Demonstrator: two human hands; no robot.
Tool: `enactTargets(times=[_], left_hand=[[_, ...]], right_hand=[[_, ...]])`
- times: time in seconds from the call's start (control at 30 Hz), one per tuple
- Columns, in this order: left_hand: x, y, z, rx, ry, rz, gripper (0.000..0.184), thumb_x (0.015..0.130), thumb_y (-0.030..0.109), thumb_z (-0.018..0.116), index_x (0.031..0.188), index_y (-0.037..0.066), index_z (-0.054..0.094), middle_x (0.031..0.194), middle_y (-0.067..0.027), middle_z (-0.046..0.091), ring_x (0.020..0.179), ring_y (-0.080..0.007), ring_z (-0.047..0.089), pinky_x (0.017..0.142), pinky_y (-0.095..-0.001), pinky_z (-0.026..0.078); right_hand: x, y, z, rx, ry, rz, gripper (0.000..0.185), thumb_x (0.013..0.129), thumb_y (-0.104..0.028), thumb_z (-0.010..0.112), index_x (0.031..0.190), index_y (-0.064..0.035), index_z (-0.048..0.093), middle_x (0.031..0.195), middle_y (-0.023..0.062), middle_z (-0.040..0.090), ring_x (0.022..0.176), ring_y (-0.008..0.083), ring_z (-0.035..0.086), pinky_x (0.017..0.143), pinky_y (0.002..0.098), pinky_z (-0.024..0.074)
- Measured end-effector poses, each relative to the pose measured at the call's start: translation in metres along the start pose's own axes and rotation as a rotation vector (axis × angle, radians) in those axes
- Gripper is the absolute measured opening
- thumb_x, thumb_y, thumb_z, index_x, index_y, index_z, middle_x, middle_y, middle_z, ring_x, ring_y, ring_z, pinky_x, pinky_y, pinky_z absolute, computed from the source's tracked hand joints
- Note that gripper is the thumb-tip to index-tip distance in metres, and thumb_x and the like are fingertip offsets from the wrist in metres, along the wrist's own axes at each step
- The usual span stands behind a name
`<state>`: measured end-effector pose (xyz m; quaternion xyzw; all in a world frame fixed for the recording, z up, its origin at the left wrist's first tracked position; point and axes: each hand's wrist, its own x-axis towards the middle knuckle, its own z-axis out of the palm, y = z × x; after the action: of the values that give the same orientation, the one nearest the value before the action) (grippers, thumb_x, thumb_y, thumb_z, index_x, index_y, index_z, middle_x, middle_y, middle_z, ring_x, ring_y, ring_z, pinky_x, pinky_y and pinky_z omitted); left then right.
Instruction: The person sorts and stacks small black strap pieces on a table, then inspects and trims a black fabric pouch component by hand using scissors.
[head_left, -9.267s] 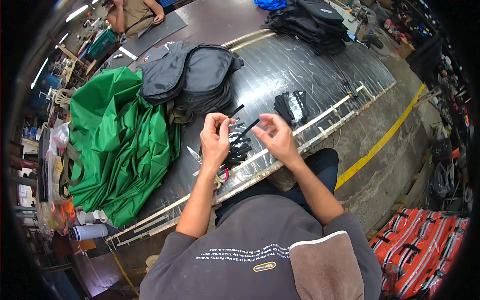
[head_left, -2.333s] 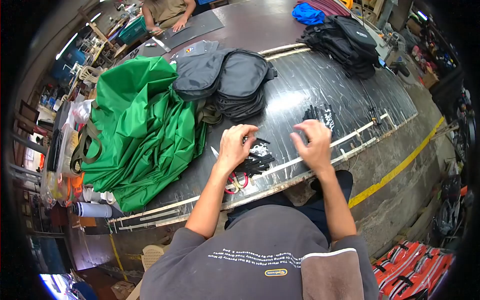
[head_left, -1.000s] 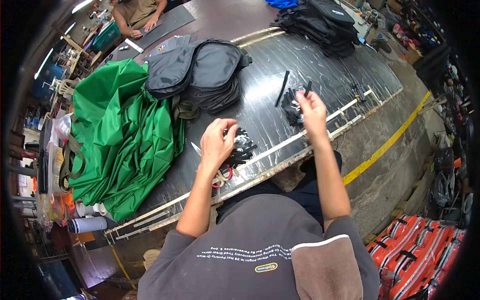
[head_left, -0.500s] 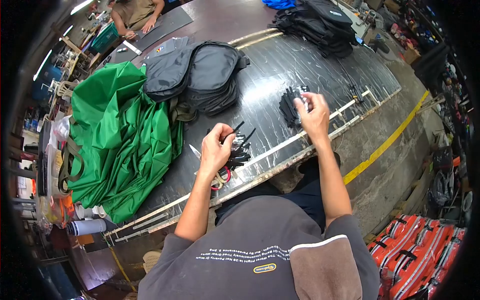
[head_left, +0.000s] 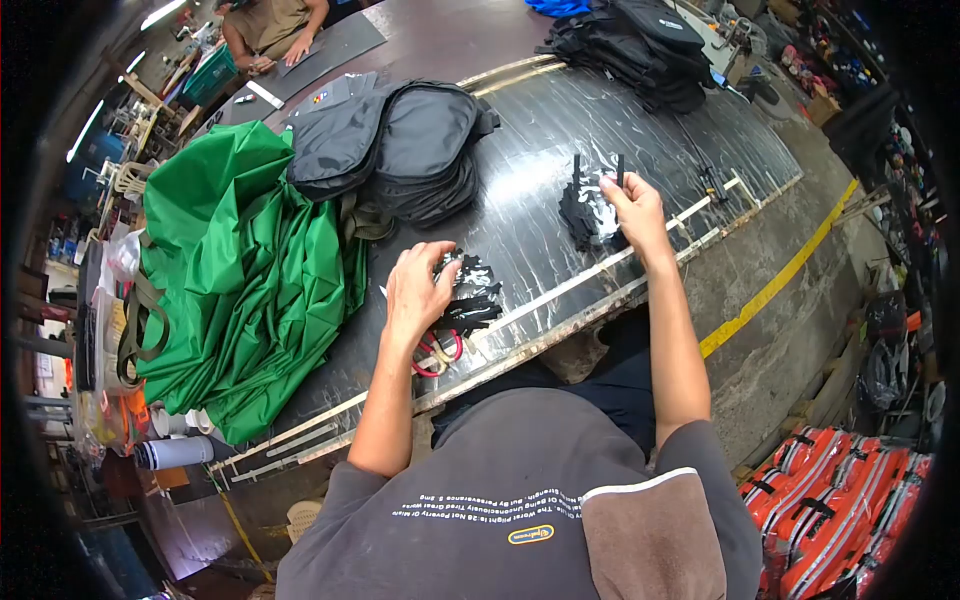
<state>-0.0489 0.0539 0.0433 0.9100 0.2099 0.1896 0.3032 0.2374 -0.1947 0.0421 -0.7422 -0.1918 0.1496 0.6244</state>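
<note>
My right hand (head_left: 638,218) pinches a short black strip (head_left: 620,168), which stands up between thumb and fingers. Beside that hand, a loose pile of similar black strips (head_left: 577,218) lies on the dark table. My left hand (head_left: 415,290) hovers at the edge of a second heap of black strips (head_left: 478,308), thumb and fingers apart, with no strip visible in its grasp. Scissors with red handles (head_left: 456,346) lie just below this heap, partly covered by my left wrist.
Crumpled green fabric (head_left: 240,280) fills the table's left side. Stacked dark bag panels (head_left: 425,140) lie behind my left hand. Black backpacks (head_left: 640,50) sit at the far end. Another person (head_left: 275,30) works across the table. Red bags (head_left: 835,510) are at lower right.
My left hand has lowered slightly left, and the strip it held is no longer seen in it. My right hand has moved slightly right, now with a strip raised.
</note>
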Motion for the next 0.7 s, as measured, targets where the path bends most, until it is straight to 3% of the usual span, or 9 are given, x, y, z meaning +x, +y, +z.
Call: enactTargets(times=[0.03, 0.07, 0.13, 0.23, 0.4, 0.5, 0.53, 0.6, 0.7], left_hand=[[-0.006, -0.009, -0.001, 0.135, -0.033, 0.041, 0.028, 0.089, 0.025, 0.084, 0.111, 0.008, 0.079, 0.108, -0.0112, 0.074, 0.102, -0.0303, 0.068, 0.09, -0.0434, 0.053], [-0.01, -0.014, 0.0, 0.271, -0.067, 0.081, 0.032, 0.086, 0.027, 0.086, 0.111, 0.009, 0.079, 0.113, -0.0127, 0.073, 0.109, -0.0336, 0.067, 0.094, -0.0465, 0.053], [-0.016, -0.018, 0.005, 0.259, -0.085, 0.039, 0.034, 0.083, 0.029, 0.088, 0.111, 0.011, 0.079, 0.116, -0.0112, 0.071, 0.115, -0.0341, 0.065, 0.097, -0.0472, 0.051], [-0.015, -0.018, 0.005, 0.26, -0.106, 0.005, 0.035, 0.081, 0.026, 0.09, 0.11, 0.011, 0.077, 0.115, -0.0118, 0.07, 0.115, -0.034, 0.064, 0.098, -0.0471, 0.051], [-0.011, -0.032, 0.014, 0.033, -0.07, -0.048, 0.037, 0.079, 0.021, 0.09, 0.108, 0.007, 0.072, 0.11, -0.013, 0.067, 0.113, -0.0341, 0.063, 0.096, -0.0468, 0.05], [-0.006, -0.02, 0.003, 0.161, -0.106, -0.032, 0.038, 0.078, 0.019, 0.091, 0.109, 0.008, 0.073, 0.109, -0.0119, 0.067, 0.11, -0.0338, 0.063, 0.093, -0.0456, 0.05], [-0.008, -0.01, 0.0, 0.196, -0.028, 0.038, 0.029, 0.079, 0.012, 0.088, 0.105, 0.007, 0.075, 0.104, -0.0117, 0.071, 0.1, -0.0342, 0.066, 0.091, -0.0456, 0.051], [-0.007, -0.008, 0.002, 0.165, 0.022, 0.1, 0.02, 0.083, 0.01, 0.084, 0.101, 0.007, 0.075, 0.1, -0.0103, 0.072, 0.097, -0.034, 0.067, 0.089, -0.0453, 0.052], [-0.006, 0.013, -0.009, 0.233, 0.059, 0.184, 0.011, 0.088, 0.007, 0.079, 0.098, 0.008, 0.076, 0.094, -0.0085, 0.072, 0.094, -0.0338, 0.069, 0.086, -0.0447, 0.052]], right_hand=[[0.012, 0.015, -0.012, -0.208, -0.03, 0.045, 0.031, 0.097, -0.03, 0.083, 0.113, -0.0049, 0.073, 0.095, 0.0027, 0.073, 0.082, 0.0113, 0.066, 0.073, 0.027, 0.051], [0.014, 0.031, -0.013, -0.462, 0.067, -0.063, 0.036, 0.094, -0.032, 0.084, 0.116, -0.0057, 0.072, 0.101, 0.0056, 0.072, 0.089, 0.0168, 0.067, 0.077, 0.032, 0.0517], [0.012, 0.044, -0.011, -0.964, 0.267, -0.28, 0.048, 0.088, -0.035, 0.086, 0.124, -0.0075, 0.07, 0.112, 0.0114, 0.07, 0.103, 0.0277, 0.069, 0.085, 0.0422, 0.0531], [0.001, 0.044, 0.0, -0.904, 0.419, -0.391, 0.058, 0.085, -0.038, 0.086, 0.131, -0.0101, 0.066, 0.127, 0.0156, 0.063, 0.124, 0.0391, 0.06, 0.098, 0.0546, 0.0476], [-0.032, 0.016, 0.025, -0.836, 0.358, -0.501, 0.048, 0.089, -0.033, 0.082, 0.131, -0.0148, 0.067, 0.127, 0.0076, 0.064, 0.123, 0.0279, 0.06, 0.105, 0.0515, 0.0395], [-0.055, -0.003, 0.044, -0.771, 0.275, -0.557, 0.043, 0.089, -0.033, 0.082, 0.127, -0.0164, 0.07, 0.124, 0.0059, 0.066, 0.121, 0.0259, 0.06, 0.104, 0.0497, 0.0403], [-0.063, -0.007, 0.052, -0.76, 0.229, -0.591, 0.041, 0.09, -0.033, 0.082, 0.126, -0.0166, 0.07, 0.123, 0.0057, 0.066, 0.119, 0.0255, 0.061, 0.103, 0.0486, 0.0407], [-0.082, -0.021, 0.07, -0.701, 0.106, -0.636, 0.033, 0.089, -0.028, 0.084, 0.117, -0.0139, 0.073, 0.117, 0.0068, 0.069, 0.114, 0.0274, 0.064, 0.099, 0.0466, 0.0425], [-0.103, -0.024, 0.102, -0.622, -0.072, -0.766, 0.034, 0.089, -0.032, 0.083, 0.116, -0.0137, 0.075, 0.119, 0.0062, 0.069, 0.114, 0.0268, 0.063, 0.099, 0.0459, 0.0423]])
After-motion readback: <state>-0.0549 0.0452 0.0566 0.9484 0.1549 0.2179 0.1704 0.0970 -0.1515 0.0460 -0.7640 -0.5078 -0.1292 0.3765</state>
